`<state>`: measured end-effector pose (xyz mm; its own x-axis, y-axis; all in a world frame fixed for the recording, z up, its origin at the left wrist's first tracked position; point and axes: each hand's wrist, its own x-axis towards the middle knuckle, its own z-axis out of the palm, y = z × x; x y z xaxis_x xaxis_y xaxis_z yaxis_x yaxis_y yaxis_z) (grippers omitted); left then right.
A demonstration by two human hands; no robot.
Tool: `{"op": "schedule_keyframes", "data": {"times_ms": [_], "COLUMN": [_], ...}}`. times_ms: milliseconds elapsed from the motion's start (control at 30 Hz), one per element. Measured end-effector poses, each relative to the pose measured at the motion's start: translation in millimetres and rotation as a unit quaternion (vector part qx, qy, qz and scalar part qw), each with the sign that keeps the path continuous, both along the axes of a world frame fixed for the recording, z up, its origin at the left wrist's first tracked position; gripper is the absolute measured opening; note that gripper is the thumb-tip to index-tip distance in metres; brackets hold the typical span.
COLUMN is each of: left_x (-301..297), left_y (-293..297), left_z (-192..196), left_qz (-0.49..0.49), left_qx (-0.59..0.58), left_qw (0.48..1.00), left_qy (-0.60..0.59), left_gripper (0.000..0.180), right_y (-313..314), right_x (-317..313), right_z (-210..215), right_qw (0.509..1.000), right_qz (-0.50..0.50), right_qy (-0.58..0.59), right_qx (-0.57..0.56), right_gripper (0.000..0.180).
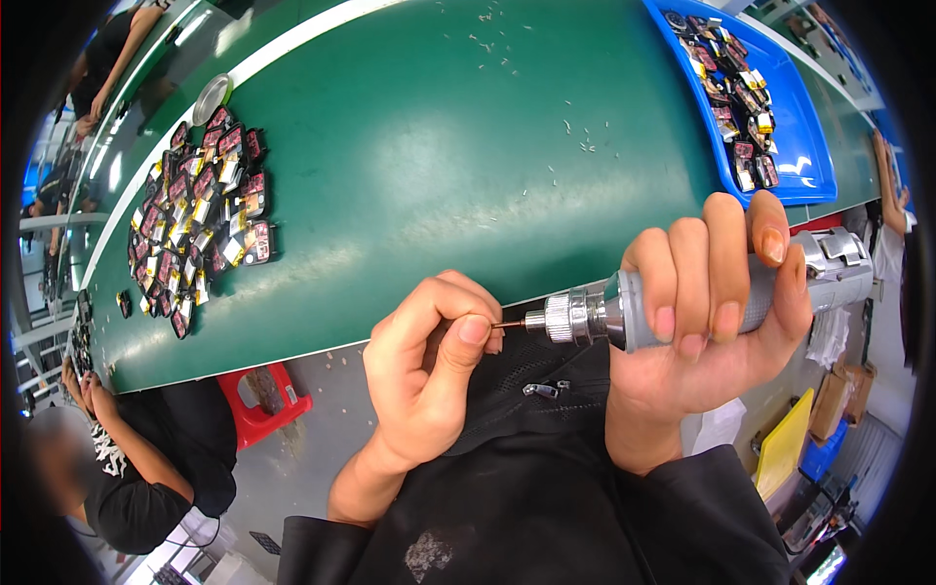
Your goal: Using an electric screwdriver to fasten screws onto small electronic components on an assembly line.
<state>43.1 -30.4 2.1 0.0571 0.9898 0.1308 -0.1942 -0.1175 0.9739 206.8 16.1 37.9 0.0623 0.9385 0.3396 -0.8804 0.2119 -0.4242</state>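
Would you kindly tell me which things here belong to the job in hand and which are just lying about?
In the job:
Screwdriver, held in the right hand
Bit, pinched by the left hand
Probably small parts and blue tray

Apparently lying about:
Red stool
Yellow board
Cardboard boxes

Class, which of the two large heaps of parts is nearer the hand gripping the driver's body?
The heap in the blue tray, just beyond the right hand on the driver. The other heap lies on the green table, to the left.
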Motion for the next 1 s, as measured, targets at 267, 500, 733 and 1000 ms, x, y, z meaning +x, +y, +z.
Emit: {"op": "schedule_keyframes", "data": {"times_ms": [267,500,733,1000], "left_x": [3,-15,-20,36], "left_y": [9,37,126,331], "left_z": [-3,11,50,26], "left_qz": [0.015,0.028,-0.001,0.051], "left_qx": [0.056,0.068,0.135,0.152], "left_qw": [0.991,0.964,0.878,0.854], "left_qy": [0.124,0.257,0.46,0.495], "left_gripper": [0.012,0.052,0.012,0.025], "right_y": [8,23,27,20], "right_x": [5,17,17,18], "right_z": [-10,-15,-34,-47], "right_qw": [0.999,0.999,0.982,0.985], "right_qz": [-0.008,-0.027,-0.067,-0.028], "right_qy": [0.002,0.01,0.04,0.067], "right_qx": [-0.031,-0.034,-0.173,-0.157], "right_gripper": [0.02,0.018,0.017,0.015]}}
